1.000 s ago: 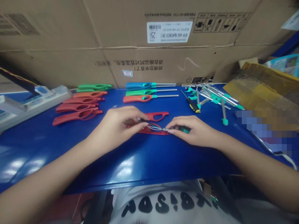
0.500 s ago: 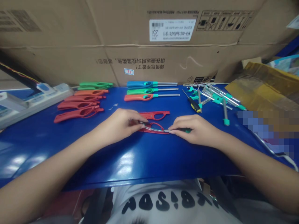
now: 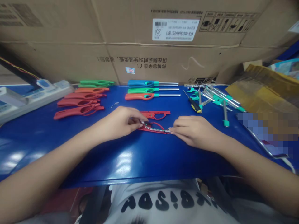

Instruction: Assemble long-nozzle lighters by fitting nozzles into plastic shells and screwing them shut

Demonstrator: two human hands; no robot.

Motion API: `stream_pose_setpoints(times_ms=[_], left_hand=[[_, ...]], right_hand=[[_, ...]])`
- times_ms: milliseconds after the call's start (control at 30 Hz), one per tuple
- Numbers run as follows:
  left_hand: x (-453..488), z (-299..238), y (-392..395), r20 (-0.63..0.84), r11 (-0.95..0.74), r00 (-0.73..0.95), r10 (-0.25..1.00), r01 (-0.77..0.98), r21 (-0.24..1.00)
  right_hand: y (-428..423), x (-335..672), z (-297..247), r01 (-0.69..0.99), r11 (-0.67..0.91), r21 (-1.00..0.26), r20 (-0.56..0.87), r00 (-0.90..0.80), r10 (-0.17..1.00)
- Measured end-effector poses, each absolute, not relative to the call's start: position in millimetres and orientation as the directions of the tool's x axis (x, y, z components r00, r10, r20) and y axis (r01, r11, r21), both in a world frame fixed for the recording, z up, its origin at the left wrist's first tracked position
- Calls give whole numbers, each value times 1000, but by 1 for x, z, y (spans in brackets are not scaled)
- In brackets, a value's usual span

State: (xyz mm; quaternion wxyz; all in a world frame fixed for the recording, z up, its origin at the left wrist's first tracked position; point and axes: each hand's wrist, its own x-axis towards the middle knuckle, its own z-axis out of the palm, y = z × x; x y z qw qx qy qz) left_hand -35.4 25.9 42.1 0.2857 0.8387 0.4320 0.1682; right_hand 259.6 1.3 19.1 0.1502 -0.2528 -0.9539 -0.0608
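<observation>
On the blue table (image 3: 140, 161) lies a red lighter shell half (image 3: 154, 128) with wires and a small metal part in it. My left hand (image 3: 121, 123) pinches the inner wire part at the shell's left end. My right hand (image 3: 193, 130) is closed on the metal tube end at the shell's right; what its fingers cover is hidden. A second red shell half (image 3: 157, 115) lies just behind them.
Several red shell halves (image 3: 78, 104) and green ones (image 3: 95, 83) lie at back left. Three finished lighters (image 3: 149, 90) sit at back centre. A screwdriver (image 3: 193, 104) and several metal tubes with teal ends (image 3: 217, 99) lie at back right. Cardboard boxes (image 3: 149, 43) stand behind.
Both hands shifted slightly on the red shell; the right hand now covers the green-ended tube piece that showed earlier. The wires lie lower in the shell.
</observation>
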Motion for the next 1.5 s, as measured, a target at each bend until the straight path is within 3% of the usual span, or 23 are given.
stream_pose_setpoints(times_ms=[400,767,900,1000,1200,1367,1500], left_hand=[[-40,42,33,35,-482,578,816,645,593],[-42,39,34,-46,-394,577,815,611,687],[-35,45,26,106,-508,570,815,614,604],[-24,44,15,242,-628,621,746,533,567],[-4,25,3,337,-752,692,639,470,462],[0,18,5,382,-755,687,618,383,532],[1,21,4,395,-740,669,630,363,567]], right_hand=[[-1,254,22,486,862,143,320,-847,425],[-2,254,25,524,851,36,245,-830,501],[-3,255,22,553,833,-25,273,-798,538],[-3,256,21,543,838,-54,321,-785,529],[-5,256,22,500,838,-218,377,-749,545],[-6,252,23,441,735,-515,333,-687,646],[-7,249,22,425,661,-618,294,-655,696]])
